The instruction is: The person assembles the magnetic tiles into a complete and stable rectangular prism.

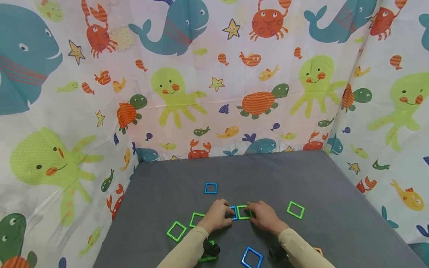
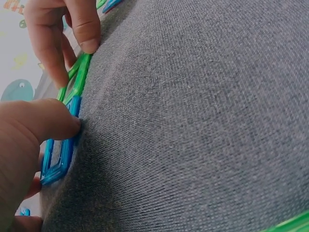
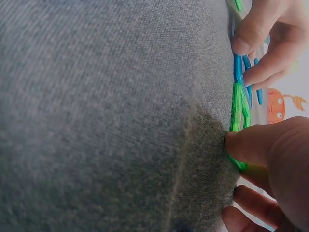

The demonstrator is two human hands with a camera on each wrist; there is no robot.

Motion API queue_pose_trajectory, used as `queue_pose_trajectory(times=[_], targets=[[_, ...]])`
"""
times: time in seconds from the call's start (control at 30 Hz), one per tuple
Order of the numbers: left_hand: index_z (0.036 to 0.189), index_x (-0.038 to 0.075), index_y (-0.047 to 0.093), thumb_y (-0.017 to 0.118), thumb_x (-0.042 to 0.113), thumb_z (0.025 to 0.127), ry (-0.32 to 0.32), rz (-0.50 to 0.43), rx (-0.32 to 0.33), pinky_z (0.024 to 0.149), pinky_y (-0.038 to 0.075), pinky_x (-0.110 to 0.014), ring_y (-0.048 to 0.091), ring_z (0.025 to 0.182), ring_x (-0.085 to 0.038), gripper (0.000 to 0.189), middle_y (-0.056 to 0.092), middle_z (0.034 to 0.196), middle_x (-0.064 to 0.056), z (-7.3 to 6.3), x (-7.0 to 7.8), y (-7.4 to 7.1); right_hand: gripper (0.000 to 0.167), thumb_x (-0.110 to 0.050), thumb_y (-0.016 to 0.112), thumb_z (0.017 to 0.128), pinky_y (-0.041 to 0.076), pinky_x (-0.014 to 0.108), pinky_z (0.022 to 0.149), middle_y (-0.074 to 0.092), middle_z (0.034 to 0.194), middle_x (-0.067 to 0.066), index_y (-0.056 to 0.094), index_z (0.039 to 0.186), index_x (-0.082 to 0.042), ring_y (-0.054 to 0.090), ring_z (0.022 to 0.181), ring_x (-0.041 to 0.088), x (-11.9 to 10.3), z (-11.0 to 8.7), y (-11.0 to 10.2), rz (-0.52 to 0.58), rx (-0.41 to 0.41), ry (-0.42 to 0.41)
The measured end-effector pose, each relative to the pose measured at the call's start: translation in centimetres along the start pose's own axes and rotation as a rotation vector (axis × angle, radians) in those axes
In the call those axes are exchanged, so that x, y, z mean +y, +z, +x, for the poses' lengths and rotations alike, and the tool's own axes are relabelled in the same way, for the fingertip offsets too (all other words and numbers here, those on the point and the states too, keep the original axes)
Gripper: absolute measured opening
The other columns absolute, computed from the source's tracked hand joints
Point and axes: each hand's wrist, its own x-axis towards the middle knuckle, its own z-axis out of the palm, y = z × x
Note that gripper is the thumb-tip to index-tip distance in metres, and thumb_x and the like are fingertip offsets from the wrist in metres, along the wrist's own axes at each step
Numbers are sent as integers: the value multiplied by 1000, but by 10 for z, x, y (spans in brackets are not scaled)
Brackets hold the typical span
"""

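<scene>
A blue square magnetic tile frame [image 2: 58,171] and a green square magnetic tile frame [image 1: 243,218] lie flat on the grey cloth, edge to edge. My left hand [image 1: 217,216] grips the blue one, its thumb at the near side and fingers at the far side. From the right, my right hand [image 1: 266,216] pinches the green one between thumb and fingers in the same way. The right wrist view shows the green tile [image 3: 236,108] meeting the blue tile [image 3: 237,67] at one edge. My left fingers partly cover the blue tile in the head view.
Another blue tile [image 1: 210,193] lies farther back, and one [image 1: 244,257] lies close in front. Green tiles sit at left [image 1: 169,235] and right [image 1: 302,213]. A green tile [image 1: 207,259] and an orange piece [image 1: 318,251] are partly hidden by my arms. A patterned curtain [image 1: 214,141] borders the table.
</scene>
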Motion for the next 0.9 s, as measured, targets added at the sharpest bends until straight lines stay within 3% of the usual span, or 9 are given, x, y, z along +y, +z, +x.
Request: queue_pose_trajectory(times=[0.33, 0.57, 0.7, 0.9], targets=[[110, 24, 81, 78, 24, 86, 16, 19, 13, 95, 52, -39, 60, 112, -23, 24, 65, 123, -4, 0, -2, 1, 29, -3, 78, 77, 54, 41, 70, 74, 123, 17, 79, 106, -9, 63, 85, 26, -2, 2, -2, 19, -14, 20], [117, 19, 77, 74, 24, 87, 35, -89, 71, 97, 54, -39, 63, 117, -25, 31, 66, 127, -5, -8, -9, -3, 28, -1, 78, 75, 51, 36, 66, 75, 121, 17, 79, 103, -8, 61, 80, 26, -5, -1, -1, 39, -19, 13], [121, 17, 75, 72, 23, 91, 36, -127, 112, 98, 54, -43, 63, 118, -26, 31, 67, 127, -5, -15, -13, -18, 28, 0, 78, 75, 51, 36, 66, 75, 120, 18, 79, 102, -7, 62, 80, 26, -3, -3, 1, 37, -10, 4], [124, 12, 72, 72, 17, 92, 20, -134, 116, 99, 53, -48, 63, 120, -28, 33, 68, 127, -7, -27, -28, -50, 28, 0, 76, 77, 52, 37, 66, 73, 122, 20, 79, 104, -7, 63, 82, 28, -1, 0, 1, 27, 17, -25]])
